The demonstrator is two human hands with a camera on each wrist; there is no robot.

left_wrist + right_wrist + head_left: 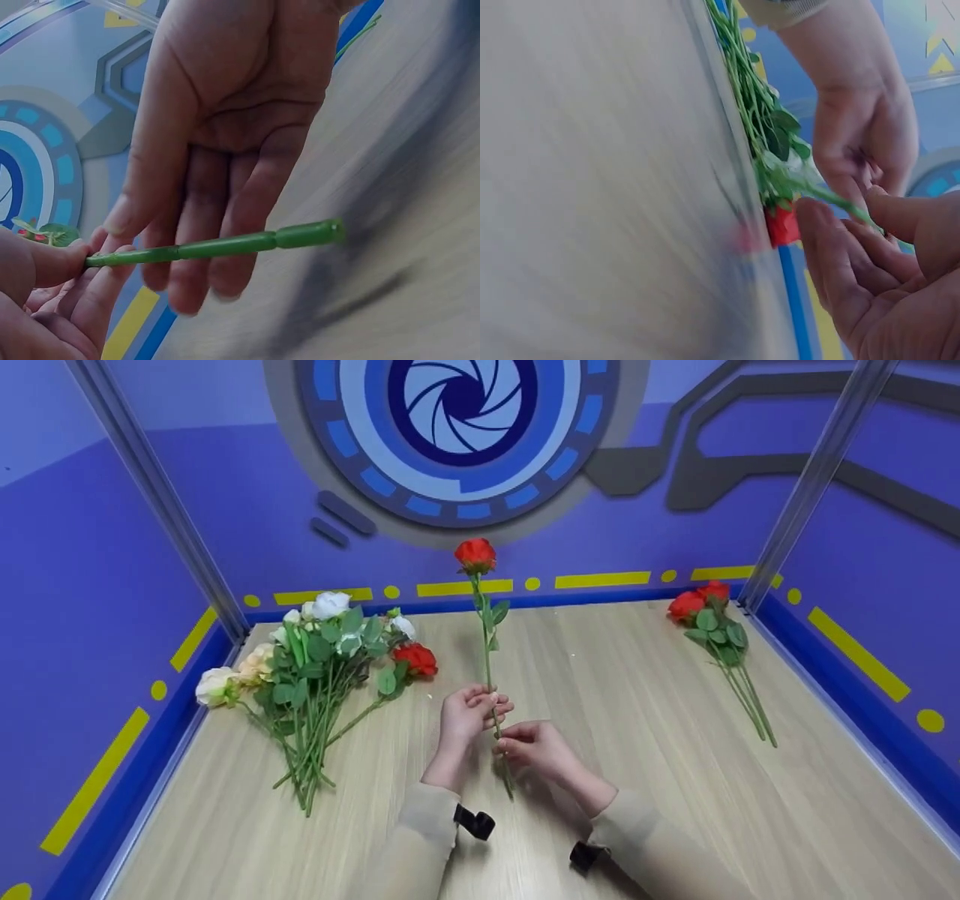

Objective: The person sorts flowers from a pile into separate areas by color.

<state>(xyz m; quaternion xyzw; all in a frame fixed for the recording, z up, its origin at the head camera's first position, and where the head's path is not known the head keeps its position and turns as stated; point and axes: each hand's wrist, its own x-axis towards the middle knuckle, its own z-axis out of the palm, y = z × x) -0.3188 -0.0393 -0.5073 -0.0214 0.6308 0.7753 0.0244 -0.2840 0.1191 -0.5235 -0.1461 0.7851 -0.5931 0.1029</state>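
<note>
A single red rose is held up over the middle of the table, bloom away from me and its long green stem running down toward me. My left hand pinches the stem at about mid-length between thumb and fingers. Just below it, my right hand grips the lower stem with thumb and forefinger. In the left wrist view the bare stem end sticks out past the right hand's fingers. The right wrist view has both hands close together on the stem.
At the left lies a loose pile of white and peach flowers, with another red rose at its right edge. Two red roses lie at the back right. Blue printed panels wall the table at back and sides.
</note>
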